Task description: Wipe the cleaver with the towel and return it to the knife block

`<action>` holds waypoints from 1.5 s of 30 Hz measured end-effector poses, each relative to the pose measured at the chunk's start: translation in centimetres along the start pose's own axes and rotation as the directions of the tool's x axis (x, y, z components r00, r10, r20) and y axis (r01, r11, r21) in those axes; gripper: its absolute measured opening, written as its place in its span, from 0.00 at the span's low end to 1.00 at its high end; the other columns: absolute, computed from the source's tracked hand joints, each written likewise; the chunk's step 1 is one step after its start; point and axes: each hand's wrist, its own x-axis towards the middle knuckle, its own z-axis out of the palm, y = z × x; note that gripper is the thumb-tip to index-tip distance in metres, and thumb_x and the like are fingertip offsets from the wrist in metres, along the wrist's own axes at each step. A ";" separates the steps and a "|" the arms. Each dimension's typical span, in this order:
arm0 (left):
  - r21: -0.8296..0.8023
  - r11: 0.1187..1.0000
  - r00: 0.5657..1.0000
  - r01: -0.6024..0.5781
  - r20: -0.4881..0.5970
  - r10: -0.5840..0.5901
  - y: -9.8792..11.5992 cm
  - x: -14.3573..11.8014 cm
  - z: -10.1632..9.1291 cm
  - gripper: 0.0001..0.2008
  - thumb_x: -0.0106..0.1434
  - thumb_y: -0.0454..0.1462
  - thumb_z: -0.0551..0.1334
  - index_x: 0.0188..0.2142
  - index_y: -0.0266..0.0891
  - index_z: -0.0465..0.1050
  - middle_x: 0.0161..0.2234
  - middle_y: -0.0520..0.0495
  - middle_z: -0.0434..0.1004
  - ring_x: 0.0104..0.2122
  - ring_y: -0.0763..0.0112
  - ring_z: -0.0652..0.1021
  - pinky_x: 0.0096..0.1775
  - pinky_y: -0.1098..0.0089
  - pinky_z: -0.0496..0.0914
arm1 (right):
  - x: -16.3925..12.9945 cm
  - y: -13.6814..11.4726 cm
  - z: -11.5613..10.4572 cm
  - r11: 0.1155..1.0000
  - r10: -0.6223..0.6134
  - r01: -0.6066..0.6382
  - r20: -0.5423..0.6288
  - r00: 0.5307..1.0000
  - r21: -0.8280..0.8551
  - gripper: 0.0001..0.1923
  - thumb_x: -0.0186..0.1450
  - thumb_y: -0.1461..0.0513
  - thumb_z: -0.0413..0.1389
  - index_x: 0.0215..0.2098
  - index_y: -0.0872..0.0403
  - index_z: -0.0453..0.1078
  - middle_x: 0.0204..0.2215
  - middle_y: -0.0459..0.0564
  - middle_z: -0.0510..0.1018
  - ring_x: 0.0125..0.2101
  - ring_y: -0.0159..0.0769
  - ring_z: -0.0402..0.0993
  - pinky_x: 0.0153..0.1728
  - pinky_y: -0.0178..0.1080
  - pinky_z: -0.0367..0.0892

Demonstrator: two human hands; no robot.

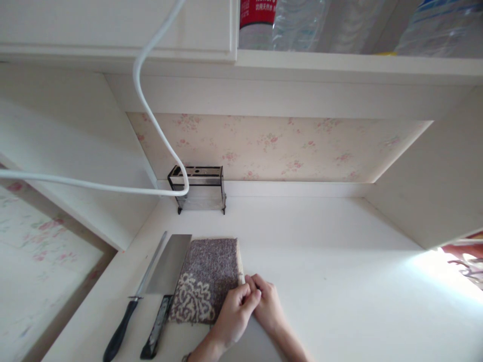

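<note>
My left hand and my right hand meet at the lower right edge of a folded grey-brown mat with a cream flower pattern. The fingers of both are curled and closed against each other, and whatever may lie between them is hidden. My left wrist and forearm pass by the mat's lower right corner. Left of the mat, a cleaver lies flat with its dark handle toward me. Beside it is a sharpening steel with a black handle.
A metal knife block stands against the flowered back wall. In front of it, a white cable hangs across the view. Overhead, a cupboard shelf carries plastic bottles. Side panels close in the white counter.
</note>
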 end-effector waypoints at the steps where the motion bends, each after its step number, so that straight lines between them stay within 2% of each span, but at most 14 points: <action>1: 0.000 1.000 1.000 0.002 -0.001 -0.002 0.0 0.0 0.0 0.21 0.65 0.51 0.54 0.24 0.39 0.54 0.23 0.55 0.52 0.27 0.74 0.57 0.29 0.71 0.53 | 0.0 0.0 0.0 1.000 0.000 0.000 -0.001 1.000 0.000 0.16 0.65 0.55 0.49 0.22 0.53 0.56 0.17 0.41 0.65 0.21 0.28 0.57 0.24 0.31 0.53; 15: -0.004 1.000 1.000 0.009 -0.005 -0.009 0.2 0.0 0.0 0.22 0.64 0.51 0.55 0.23 0.40 0.53 0.23 0.55 0.51 0.26 0.75 0.56 0.28 0.71 0.52 | 0.0 -0.1 0.1 1.000 0.001 -0.001 -0.009 1.000 0.009 0.18 0.65 0.53 0.48 0.21 0.52 0.56 0.17 0.41 0.65 0.21 0.29 0.57 0.24 0.31 0.54; 25: -0.001 1.000 1.000 -0.007 -0.020 0.007 -0.1 -0.1 0.2 0.23 0.64 0.52 0.55 0.22 0.39 0.55 0.21 0.55 0.53 0.24 0.76 0.57 0.27 0.71 0.52 | -0.2 -0.2 0.1 1.000 -0.005 0.005 0.005 1.000 0.021 0.20 0.67 0.50 0.48 0.22 0.53 0.57 0.18 0.41 0.65 0.21 0.28 0.58 0.24 0.32 0.55; 29: -0.104 0.990 0.995 0.090 0.055 -0.085 1.0 -0.6 -0.4 0.23 0.62 0.54 0.56 0.22 0.41 0.55 0.15 0.58 0.53 0.17 0.77 0.57 0.22 0.72 0.51 | 0.0 -0.5 -0.3 0.997 0.035 -0.037 0.037 0.999 0.062 0.21 0.68 0.50 0.46 0.22 0.53 0.59 0.17 0.42 0.66 0.21 0.29 0.60 0.24 0.33 0.57; 30: -0.120 0.988 0.993 0.101 0.065 -0.093 1.6 -0.8 -1.1 0.23 0.63 0.54 0.56 0.22 0.41 0.56 0.14 0.58 0.54 0.16 0.77 0.58 0.22 0.72 0.52 | 0.2 -0.5 -0.5 0.994 0.062 -0.067 0.065 0.996 0.089 0.21 0.68 0.50 0.45 0.24 0.53 0.62 0.18 0.43 0.68 0.21 0.29 0.62 0.24 0.33 0.58; 32: -0.102 0.994 0.999 0.041 0.018 -0.039 3.4 -0.9 -3.2 0.22 0.64 0.52 0.56 0.22 0.40 0.59 0.15 0.56 0.58 0.18 0.76 0.61 0.25 0.72 0.57 | 1.1 -0.4 -0.9 0.981 0.088 -0.107 0.122 0.989 0.163 0.18 0.68 0.51 0.45 0.34 0.54 0.69 0.24 0.46 0.75 0.23 0.31 0.67 0.25 0.34 0.63; 34: -0.036 0.997 0.993 -0.065 -0.098 0.062 5.3 -0.3 -6.6 0.20 0.65 0.49 0.55 0.23 0.39 0.63 0.21 0.54 0.64 0.24 0.75 0.66 0.32 0.72 0.61 | 2.7 -0.6 -1.4 0.974 0.036 -0.064 0.132 0.991 0.215 0.18 0.66 0.53 0.47 0.47 0.53 0.69 0.37 0.51 0.79 0.29 0.34 0.73 0.29 0.37 0.69; 36: -0.006 0.994 0.969 -0.107 -0.226 0.102 7.0 1.1 -10.9 0.14 0.65 0.47 0.56 0.32 0.40 0.69 0.24 0.53 0.67 0.27 0.73 0.69 0.35 0.71 0.63 | 5.0 -1.2 -1.7 0.977 -0.051 0.028 0.104 0.993 0.213 0.20 0.63 0.56 0.51 0.53 0.51 0.67 0.48 0.54 0.76 0.37 0.36 0.74 0.39 0.42 0.71; 37: 0.002 0.995 0.948 -0.104 -0.304 0.099 7.6 2.1 -13.2 0.12 0.63 0.47 0.59 0.36 0.41 0.70 0.27 0.53 0.69 0.30 0.71 0.70 0.37 0.70 0.63 | 6.5 -1.9 -1.8 0.978 -0.081 0.062 0.089 0.993 0.200 0.21 0.62 0.58 0.53 0.53 0.50 0.67 0.50 0.54 0.75 0.40 0.36 0.73 0.43 0.43 0.70; 38: 0.005 0.992 0.905 -0.124 -0.409 0.115 8.2 3.2 -15.6 0.13 0.61 0.46 0.61 0.39 0.41 0.71 0.30 0.52 0.72 0.32 0.69 0.72 0.38 0.69 0.64 | 8.0 -2.7 -1.8 0.978 -0.089 0.071 0.085 0.992 0.198 0.22 0.61 0.59 0.54 0.54 0.49 0.67 0.51 0.54 0.74 0.42 0.37 0.73 0.46 0.44 0.69; 40: 0.013 0.984 0.777 -0.176 -0.612 0.147 9.0 5.7 -19.9 0.16 0.56 0.45 0.64 0.42 0.41 0.71 0.36 0.50 0.73 0.36 0.67 0.72 0.42 0.67 0.65 | 11.4 -4.9 -1.7 0.974 -0.077 0.059 0.073 0.994 0.219 0.25 0.59 0.59 0.56 0.56 0.48 0.65 0.53 0.54 0.73 0.44 0.38 0.73 0.48 0.46 0.67; 42: 0.015 0.969 0.704 -0.247 -0.684 0.190 9.7 8.1 -23.5 0.20 0.54 0.44 0.66 0.45 0.42 0.71 0.42 0.48 0.74 0.43 0.63 0.72 0.46 0.65 0.64 | 14.9 -7.3 -1.3 0.967 -0.049 0.028 0.076 0.996 0.252 0.31 0.57 0.59 0.59 0.59 0.46 0.62 0.57 0.54 0.69 0.47 0.40 0.72 0.49 0.47 0.67; 43: -0.033 0.957 0.694 -0.288 -0.696 0.185 10.1 9.1 -25.0 0.21 0.53 0.43 0.66 0.46 0.41 0.70 0.47 0.46 0.72 0.48 0.60 0.71 0.49 0.64 0.63 | 16.5 -8.5 -1.0 0.966 -0.031 0.009 0.083 0.996 0.259 0.34 0.56 0.58 0.60 0.60 0.45 0.59 0.59 0.54 0.66 0.49 0.42 0.70 0.50 0.47 0.66; 45: -0.113 0.940 0.701 -0.323 -0.695 0.157 10.8 10.9 -27.0 0.22 0.54 0.44 0.66 0.48 0.43 0.69 0.57 0.46 0.65 0.57 0.59 0.64 0.55 0.61 0.59 | 19.6 -10.6 -0.4 0.967 -0.024 0.002 0.083 0.996 0.256 0.41 0.54 0.57 0.62 0.64 0.46 0.53 0.62 0.57 0.60 0.55 0.46 0.66 0.52 0.50 0.64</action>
